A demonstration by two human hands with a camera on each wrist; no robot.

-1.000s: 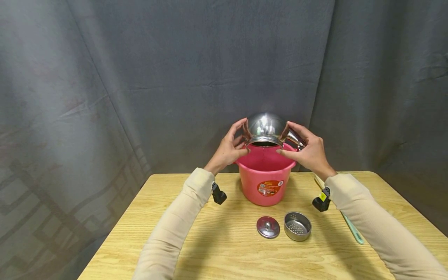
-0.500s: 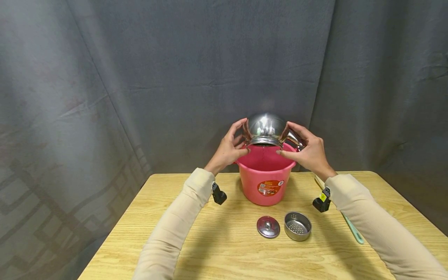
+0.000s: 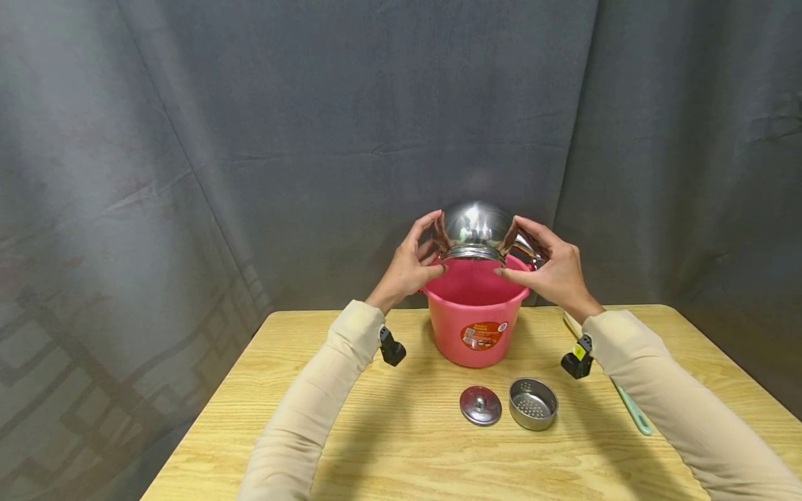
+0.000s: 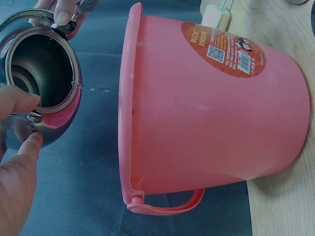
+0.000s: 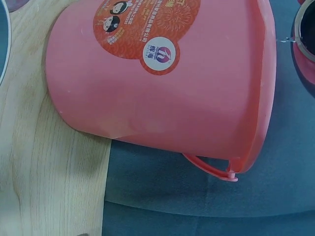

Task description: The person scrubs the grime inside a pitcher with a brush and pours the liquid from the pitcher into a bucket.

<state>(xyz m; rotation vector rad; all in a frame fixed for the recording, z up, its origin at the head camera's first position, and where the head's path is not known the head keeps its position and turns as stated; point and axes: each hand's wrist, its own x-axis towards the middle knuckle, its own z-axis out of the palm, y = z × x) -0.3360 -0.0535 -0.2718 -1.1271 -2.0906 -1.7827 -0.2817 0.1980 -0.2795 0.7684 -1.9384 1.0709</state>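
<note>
Both hands hold a shiny stainless steel teapot [image 3: 479,226] tipped mouth-down above a pink plastic bucket [image 3: 473,320]. The left hand [image 3: 406,270] grips its left side, thumb near the rim. On the opposite side the right hand [image 3: 553,271] grips the pot by its body, with a shiny curved metal part, perhaps the handle or spout, beside the palm. A thin trickle of water [image 4: 101,89] runs from the mouth toward the bucket in the left wrist view. In the right wrist view only the pot's rim [image 5: 297,29] shows, and no hand is visible.
On the wooden table [image 3: 401,445], in front of the bucket, lie a small metal lid [image 3: 480,406] and a round perforated strainer [image 3: 532,423]. A long tool with a pale green handle [image 3: 633,410] lies partly under the right forearm. A grey curtain [image 3: 376,139] hangs behind.
The teapot has tipped slightly further, so its dark mouth no longer shows in the head view. Both hands keep their grip, and the bucket, lid and strainer stay put.
</note>
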